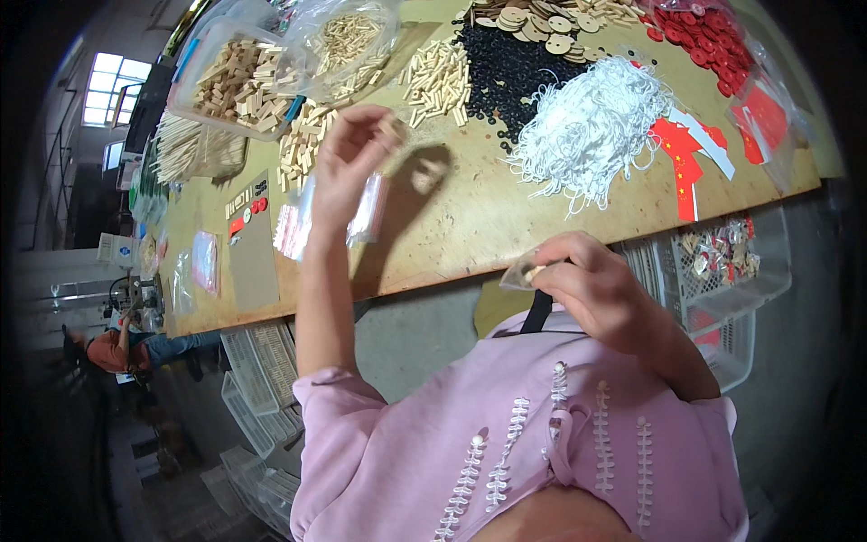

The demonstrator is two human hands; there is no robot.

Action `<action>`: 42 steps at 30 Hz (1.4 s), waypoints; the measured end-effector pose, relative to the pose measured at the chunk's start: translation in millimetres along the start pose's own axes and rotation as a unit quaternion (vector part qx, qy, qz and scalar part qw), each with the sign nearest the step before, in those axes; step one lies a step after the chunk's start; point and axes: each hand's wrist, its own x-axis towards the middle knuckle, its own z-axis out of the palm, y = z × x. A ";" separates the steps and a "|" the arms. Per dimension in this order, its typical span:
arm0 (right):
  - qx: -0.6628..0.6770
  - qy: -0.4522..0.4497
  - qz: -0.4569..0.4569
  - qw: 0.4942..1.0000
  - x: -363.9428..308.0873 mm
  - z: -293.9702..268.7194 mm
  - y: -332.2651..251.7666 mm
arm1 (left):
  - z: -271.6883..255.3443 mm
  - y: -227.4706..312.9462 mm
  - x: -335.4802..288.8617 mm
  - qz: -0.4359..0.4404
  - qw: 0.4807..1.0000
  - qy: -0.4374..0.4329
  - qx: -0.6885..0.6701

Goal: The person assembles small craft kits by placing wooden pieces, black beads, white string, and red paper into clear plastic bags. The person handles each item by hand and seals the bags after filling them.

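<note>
My left hand [348,158] is raised over the table, fingers pinched on small pale wooden pieces [392,127]; their exact shape is too blurred to tell. Below it lie clear plastic bags [368,210] and a heap of short wooden sticks [305,144]. At the table's front edge, close to my body, my right hand [591,285] is closed on a small clear plastic bag [518,274]. A little pale wood shows at that bag's mouth, by my fingertips.
Across the table [452,230] lie heaps of wooden dowels [437,79], black beads [501,72], wooden discs [542,23], white strings [587,122], red wheels [704,41] and red paper flags [679,163]. A tub of wooden blocks [239,86] stands left; crates [731,271] sit below right.
</note>
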 end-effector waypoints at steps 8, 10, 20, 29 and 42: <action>-0.017 -0.065 0.036 0.997 17.7 -11.6 -19.8 | 87.4 39.4 -72.3 0.191 0.953 -0.206 0.111; -0.018 -0.076 0.046 0.996 15.7 -13.2 -20.6 | 87.8 42.5 -66.2 0.220 0.936 -0.238 0.139; 0.032 -0.033 0.055 0.997 -20.2 -12.5 -17.7 | 22.0 -32.8 81.9 -0.011 0.929 -0.008 0.369; 0.039 -0.027 0.116 0.992 -26.9 -18.1 -16.5 | 14.4 -59.3 142.0 -0.019 0.858 -0.053 0.510; 0.010 -0.013 0.088 0.996 -27.4 -21.4 -10.4 | -17.0 -61.8 122.2 -0.193 0.978 -0.035 -0.064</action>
